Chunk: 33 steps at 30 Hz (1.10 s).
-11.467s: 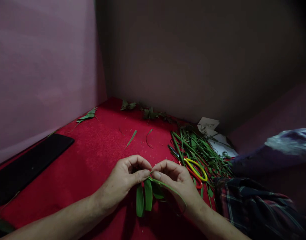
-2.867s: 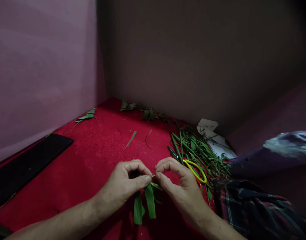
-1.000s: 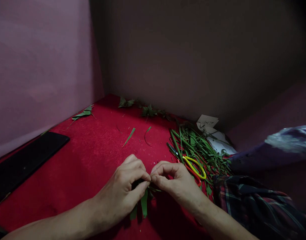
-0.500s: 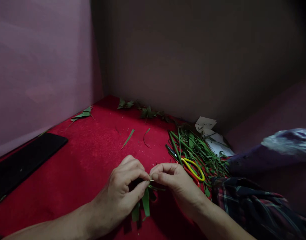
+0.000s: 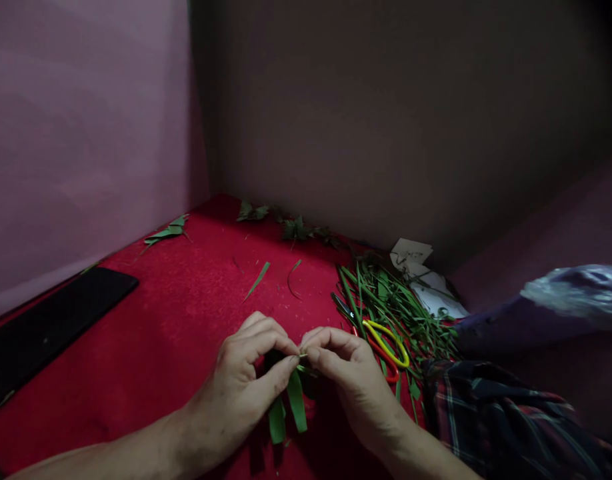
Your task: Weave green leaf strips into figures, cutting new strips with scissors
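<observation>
Both of my hands meet low in the middle of the picture over a red cloth surface point(image 5: 176, 320). My left hand point(image 5: 246, 383) pinches the top of a small bundle of green leaf strips point(image 5: 291, 410), whose ends hang down below my fingers. My right hand point(image 5: 349, 377) is closed in a pinch on the same bundle from the right, fingertips touching those of the left. Just right of my right hand lie scissors with yellow and red handles point(image 5: 386, 340) on a heap of green grass blades point(image 5: 396, 300).
A flat black object point(image 5: 46, 327) lies at the left edge. Loose leaf scraps point(image 5: 169, 231) sit near the back walls. White paper point(image 5: 426, 273) lies behind the grass heap. Plaid cloth point(image 5: 501, 413) and a purple bundle point(image 5: 546, 307) fill the right side.
My hands have stayed together on the leaf bundle, with only small finger movements; the hanging strip ends have shifted slightly. Earlier a long strip curved round my right hand; it no longer shows.
</observation>
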Tool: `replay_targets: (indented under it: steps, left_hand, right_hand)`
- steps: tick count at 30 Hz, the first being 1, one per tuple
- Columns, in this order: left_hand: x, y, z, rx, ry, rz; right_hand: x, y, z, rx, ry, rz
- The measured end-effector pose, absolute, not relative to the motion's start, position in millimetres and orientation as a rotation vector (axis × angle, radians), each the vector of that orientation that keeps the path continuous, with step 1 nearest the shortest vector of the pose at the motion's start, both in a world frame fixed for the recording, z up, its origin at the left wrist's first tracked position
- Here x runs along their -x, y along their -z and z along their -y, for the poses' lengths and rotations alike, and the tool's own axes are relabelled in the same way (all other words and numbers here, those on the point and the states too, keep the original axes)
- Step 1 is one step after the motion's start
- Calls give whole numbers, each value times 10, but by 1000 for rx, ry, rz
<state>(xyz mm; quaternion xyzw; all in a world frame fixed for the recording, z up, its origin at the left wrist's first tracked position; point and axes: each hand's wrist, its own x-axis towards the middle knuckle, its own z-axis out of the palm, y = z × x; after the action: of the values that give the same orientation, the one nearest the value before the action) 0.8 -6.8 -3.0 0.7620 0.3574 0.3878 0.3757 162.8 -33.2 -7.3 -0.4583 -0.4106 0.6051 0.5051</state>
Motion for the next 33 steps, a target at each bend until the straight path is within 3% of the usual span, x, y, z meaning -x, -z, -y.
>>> replay_targets:
  steps: [17, 33]
  left_hand:
    - [-41, 78, 85, -1641, -916, -1000]
    - [-64, 59, 72, -1752, -986, -981]
  right_hand:
    - [-1597, 70, 351, 1181, -1244, 1124]
    - [-1556, 82, 389, 1301, -1015, 1309]
